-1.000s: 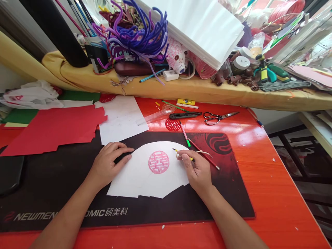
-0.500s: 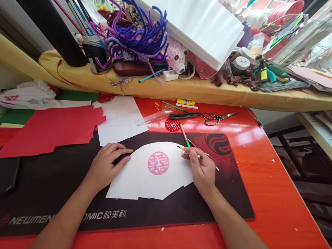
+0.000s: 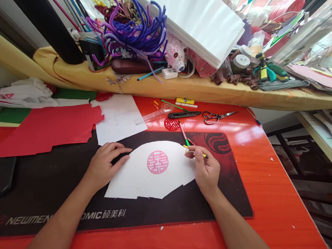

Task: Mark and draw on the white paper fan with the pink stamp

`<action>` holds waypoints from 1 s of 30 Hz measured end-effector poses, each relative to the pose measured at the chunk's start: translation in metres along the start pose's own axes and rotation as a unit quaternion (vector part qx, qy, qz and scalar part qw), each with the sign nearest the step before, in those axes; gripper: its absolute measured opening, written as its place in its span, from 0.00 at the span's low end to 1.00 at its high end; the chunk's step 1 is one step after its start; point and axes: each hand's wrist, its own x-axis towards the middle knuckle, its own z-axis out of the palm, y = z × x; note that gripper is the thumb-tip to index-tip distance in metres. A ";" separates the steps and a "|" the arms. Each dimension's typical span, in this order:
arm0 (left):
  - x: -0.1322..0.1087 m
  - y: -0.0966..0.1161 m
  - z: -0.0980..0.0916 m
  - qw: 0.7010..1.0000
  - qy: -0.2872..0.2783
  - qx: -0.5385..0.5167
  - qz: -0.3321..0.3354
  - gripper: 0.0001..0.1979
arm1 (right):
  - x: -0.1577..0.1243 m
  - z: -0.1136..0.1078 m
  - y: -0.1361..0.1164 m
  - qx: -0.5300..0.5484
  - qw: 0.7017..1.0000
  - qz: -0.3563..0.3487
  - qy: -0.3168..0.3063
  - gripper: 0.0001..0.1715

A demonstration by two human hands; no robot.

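A white fan-shaped paper (image 3: pixel 145 180) lies on the black desk mat (image 3: pixel 38 193), with a round pink pattern (image 3: pixel 157 162) drawn at its middle. My left hand (image 3: pixel 105 166) rests flat on the paper's left edge, fingers stretched out. My right hand (image 3: pixel 204 167) is at the paper's upper right edge, fingers pinched on a thin yellow pencil (image 3: pixel 205 156) that lies across them. A pink and green pencil (image 3: pixel 183 132) and a red pencil lie just beyond that hand.
On the red table (image 3: pixel 272 173) behind the mat lie scissors (image 3: pixel 218 117), a black utility knife (image 3: pixel 183 114), a clear ruler (image 3: pixel 153 115), a red paper cutout (image 3: pixel 171 123), white paper (image 3: pixel 119 117) and red paper (image 3: pixel 46 128). A cluttered yellow-draped shelf (image 3: pixel 181 90) runs along the back.
My right hand has moved right and slightly up, off the paper's middle toward its right edge, carrying the yellow pencil. The left hand has stayed in place.
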 end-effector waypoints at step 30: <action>0.000 0.000 0.001 1.000 -0.001 0.002 -0.005 0.19 | -0.002 0.000 0.000 -0.097 0.987 -0.057 -0.115 0.18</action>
